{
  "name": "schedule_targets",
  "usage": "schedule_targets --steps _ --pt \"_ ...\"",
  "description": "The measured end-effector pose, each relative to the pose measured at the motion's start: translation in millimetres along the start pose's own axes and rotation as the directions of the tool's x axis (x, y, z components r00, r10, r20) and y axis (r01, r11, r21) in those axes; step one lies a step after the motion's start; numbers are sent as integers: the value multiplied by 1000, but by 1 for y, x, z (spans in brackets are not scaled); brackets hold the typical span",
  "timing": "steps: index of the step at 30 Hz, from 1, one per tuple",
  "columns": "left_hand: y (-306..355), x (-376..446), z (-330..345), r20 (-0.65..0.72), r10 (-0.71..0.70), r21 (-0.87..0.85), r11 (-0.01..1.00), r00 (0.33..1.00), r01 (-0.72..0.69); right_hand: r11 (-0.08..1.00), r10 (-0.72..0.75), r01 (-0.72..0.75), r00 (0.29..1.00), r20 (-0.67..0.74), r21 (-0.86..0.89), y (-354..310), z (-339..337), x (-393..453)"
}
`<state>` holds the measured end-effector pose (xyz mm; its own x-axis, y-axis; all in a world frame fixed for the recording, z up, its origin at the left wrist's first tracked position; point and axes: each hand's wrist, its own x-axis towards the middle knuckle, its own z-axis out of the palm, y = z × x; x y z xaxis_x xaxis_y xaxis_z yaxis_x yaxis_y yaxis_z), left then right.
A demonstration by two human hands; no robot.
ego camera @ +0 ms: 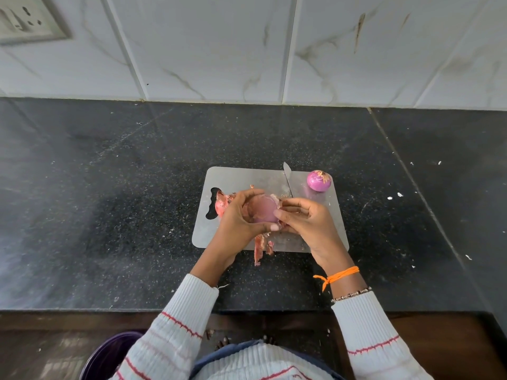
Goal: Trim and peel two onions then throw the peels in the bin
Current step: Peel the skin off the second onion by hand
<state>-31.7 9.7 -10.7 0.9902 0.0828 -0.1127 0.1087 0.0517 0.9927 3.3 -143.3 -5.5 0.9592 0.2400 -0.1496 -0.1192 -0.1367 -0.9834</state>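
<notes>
My left hand (239,215) grips a pale pink onion (264,210) above the steel cutting board (241,178). My right hand (307,219) pinches a flap of skin at the onion's right side. A second, shiny purple onion (318,181) sits at the board's far right corner. A knife (288,179) lies on the board between the two onions, its handle hidden behind my right hand. Loose reddish peels lie at the board's left by the handle hole (221,204), and more peels (262,246) hang over its near edge.
The board sits on a black speckled granite counter (123,201) against a white tiled wall. A purple bin (109,355) stands on the floor at lower left, below the counter edge. A wall socket (24,20) is at top left.
</notes>
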Motion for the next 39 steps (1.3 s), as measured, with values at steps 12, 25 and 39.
schedule_targets --steps 12,25,39 --pt "-4 0 1 -4 26 80 996 1000 -25 962 -148 119 984 -101 -244 -6 7 -2" --pt "-1 0 7 11 26 37 999 1000 -26 979 -137 108 975 -174 -171 1 7 0" --pt "-2 4 6 118 -106 -483 863 987 150 911 145 -80 980 -133 404 2 3 7"
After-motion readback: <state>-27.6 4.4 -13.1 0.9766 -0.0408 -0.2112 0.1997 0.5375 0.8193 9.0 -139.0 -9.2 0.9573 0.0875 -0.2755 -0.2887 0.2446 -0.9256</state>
